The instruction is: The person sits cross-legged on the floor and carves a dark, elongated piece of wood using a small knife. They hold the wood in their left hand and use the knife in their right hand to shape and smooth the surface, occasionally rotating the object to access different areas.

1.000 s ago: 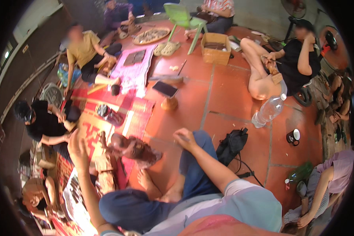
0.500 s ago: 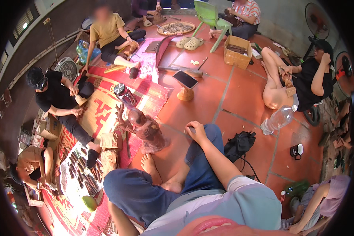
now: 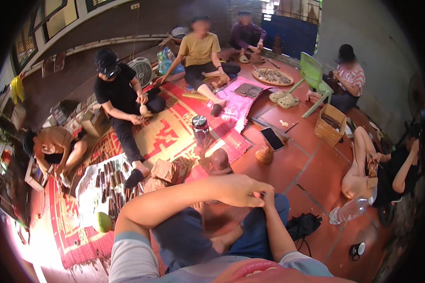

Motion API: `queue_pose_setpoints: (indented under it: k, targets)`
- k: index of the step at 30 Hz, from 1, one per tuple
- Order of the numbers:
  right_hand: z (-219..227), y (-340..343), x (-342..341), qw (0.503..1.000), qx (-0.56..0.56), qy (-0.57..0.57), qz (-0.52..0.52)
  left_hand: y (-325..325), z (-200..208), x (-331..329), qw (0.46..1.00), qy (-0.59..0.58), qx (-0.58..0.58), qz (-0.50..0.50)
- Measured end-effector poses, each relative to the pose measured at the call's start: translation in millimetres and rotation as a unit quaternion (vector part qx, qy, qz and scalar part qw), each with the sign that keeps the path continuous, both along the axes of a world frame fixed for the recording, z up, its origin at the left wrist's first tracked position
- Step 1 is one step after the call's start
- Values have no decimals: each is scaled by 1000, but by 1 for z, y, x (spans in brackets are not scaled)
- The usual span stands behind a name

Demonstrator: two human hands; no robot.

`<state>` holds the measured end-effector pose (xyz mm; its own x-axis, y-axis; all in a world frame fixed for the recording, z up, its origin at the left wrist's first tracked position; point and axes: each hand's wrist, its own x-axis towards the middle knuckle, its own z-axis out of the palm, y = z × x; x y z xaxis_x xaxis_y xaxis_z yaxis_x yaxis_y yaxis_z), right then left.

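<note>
Mid-frame, the bare left hand (image 3: 238, 189), fingers curled, meets the bare right hand (image 3: 269, 197); whether either grasps anything, I cannot tell; the reddish-brown carved wooden figure (image 3: 218, 161) shows upper left of the fingers

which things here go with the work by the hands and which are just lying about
Likely with the work:
left hand and right hand, close together, grip unclear
reddish carved figure, just beyond them
wood block
slim tools

Likely just lying about:
phone
flask
clogs
clear bottle
dark mug
black bag
green fruit
</note>
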<state>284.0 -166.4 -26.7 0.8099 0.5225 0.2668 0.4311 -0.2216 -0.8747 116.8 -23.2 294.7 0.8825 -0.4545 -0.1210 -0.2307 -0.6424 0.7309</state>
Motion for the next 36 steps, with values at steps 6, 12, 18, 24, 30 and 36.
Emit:
queue_pose_setpoints:
  k: [6,12,18,24,30,36]
  targets:
    - [11,5,-12,998,-35,-48,-5,-7,-24,3,976,98,174,-89]
    - [-1,8,-9,999,-34,-18,-8,13,-4,5,984,-134,78,90]
    - [13,12,-15,997,-72,-26,-17,-2,-1,5,996,-41,-19,80]
    - [3,6,-12,999,8,-26,-24,-7,-15,9,993,-96,42,58]
    - [20,33,-21,856,216,469,-24,77,-53,22,834,-353,335,261]
    - [-35,43,-45,833,191,520,-9,93,-43,10,833,-352,317,286]
